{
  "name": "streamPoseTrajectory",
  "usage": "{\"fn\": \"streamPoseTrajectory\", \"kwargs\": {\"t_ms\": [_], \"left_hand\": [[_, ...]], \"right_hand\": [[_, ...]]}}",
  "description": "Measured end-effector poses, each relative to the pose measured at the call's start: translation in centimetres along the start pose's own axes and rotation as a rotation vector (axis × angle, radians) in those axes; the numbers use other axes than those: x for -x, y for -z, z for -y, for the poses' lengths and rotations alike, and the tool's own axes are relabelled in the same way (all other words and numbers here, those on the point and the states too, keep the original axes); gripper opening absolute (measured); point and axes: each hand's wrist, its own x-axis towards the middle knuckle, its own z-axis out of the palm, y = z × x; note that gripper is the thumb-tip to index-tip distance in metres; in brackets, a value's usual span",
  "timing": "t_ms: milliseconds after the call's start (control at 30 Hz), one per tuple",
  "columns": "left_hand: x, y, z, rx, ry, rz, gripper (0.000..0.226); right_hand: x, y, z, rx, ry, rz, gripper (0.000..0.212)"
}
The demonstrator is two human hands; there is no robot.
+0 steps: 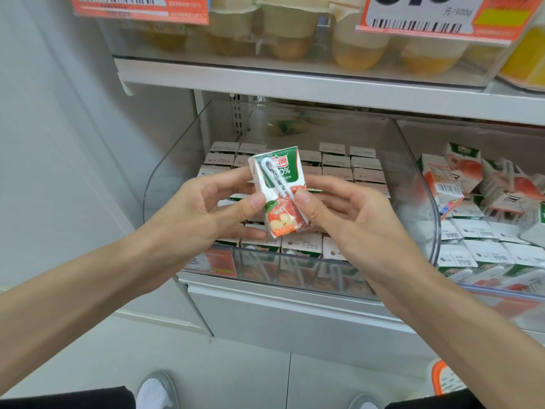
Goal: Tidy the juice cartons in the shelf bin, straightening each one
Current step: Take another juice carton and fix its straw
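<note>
You hold one small white, green and red juice carton [280, 190] between both hands, in the air above the near rows of the clear plastic shelf bin [153, 175]. Your left hand [203, 211] grips its left edge and your right hand [351, 219] grips its right edge. The fingers [250, 205] of each hand are curled round it, with the thumbs pressed on the front face. The carton stands nearly upright, its top tipped slightly left, printed face toward you. On its green upper band you can read part of "100%" and the word "Juice", under a red logo too small to read, and cut apples are pictured on the lower half. A white bent straw [275, 184] in clear wrap runs diagonally across the front. Below your hands, white-topped cartons [336, 169] stand in tidy rows in the bin, which carries an orange label [221, 261] with blurred print on its near left front. In the neighbouring clear bin [483, 290] to the right, the far cartons [460, 178] lie tumbled and tilted, one showing a barcode. On the shelf above, pale fruit cups [295, 28] sit behind two orange-edged price tags with barcodes. The right tag [427, 16] reads "元/500g", and the left tag [138, 7] is unreadable.
</note>
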Motion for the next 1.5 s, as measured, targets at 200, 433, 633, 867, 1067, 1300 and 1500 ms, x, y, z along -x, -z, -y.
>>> {"fn": "streamPoseTrajectory", "kwargs": {"t_ms": [200, 433, 633, 867, 1067, 1300, 1500], "left_hand": [[0.0, 0.0, -0.1, -0.025, -0.024, -0.052, 0.041], [0.1, -0.8, -0.5, 0.121, 0.119, -0.031, 0.047], [-0.3, -0.8, -0.8, 0.269, 0.226, -0.099, 0.052], [-0.7, -0.4, -0.8, 0.291, 0.272, -0.142, 0.058], [-0.8, -0.1, 0.0, 0.247, 0.224, -0.107, 0.038], [-0.1, -0.1, 0.1, 0.012, 0.026, -0.029, 0.044], [-0.6, -0.8, 0.8, -0.052, -0.079, -0.105, 0.042]], "right_hand": [[0.2, -0.1, 0.5, -0.061, -0.052, 0.043, 0.024], [0.5, -0.7, 0.7, -0.131, -0.119, 0.055, 0.026], [0.4, -0.6, 1.1, -0.180, -0.123, 0.079, 0.023], [0.5, -0.5, 0.7, -0.111, -0.075, 0.134, 0.043], [0.2, -0.2, 0.3, -0.040, 0.033, 0.053, 0.051], [0.1, -0.1, 0.0, -0.031, 0.114, -0.029, 0.017], [0.3, -0.6, -0.5, -0.010, 0.089, -0.015, 0.012]]}}
